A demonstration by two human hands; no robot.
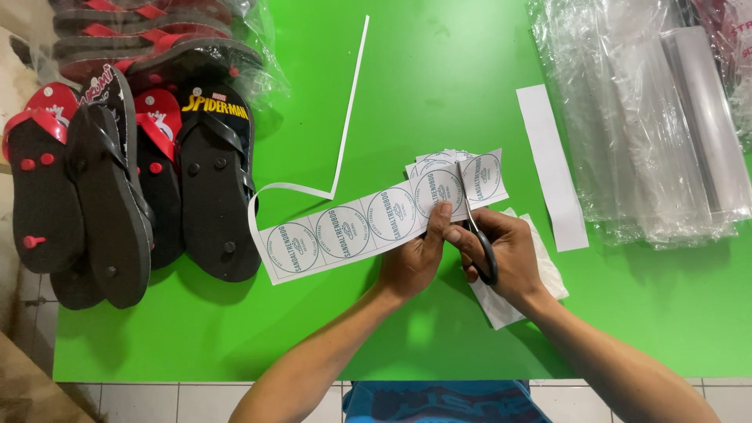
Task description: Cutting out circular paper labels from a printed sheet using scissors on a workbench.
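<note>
Over the green desk, my left hand pinches a paper strip of round printed labels while my right hand grips black-handled scissors, blades set across the strip near its right end. Black and red sandals lie at left, clear plastic bags at right.

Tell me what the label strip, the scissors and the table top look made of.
Label strip: thin white paper, matte, printed circles; it bends in the left hand. Scissors: shiny metal blades, dark handles, probably plastic, in the right hand. Table top: smooth bright green sheet with a soft sheen, perhaps laminate or vinyl; cannot tell which.
</note>
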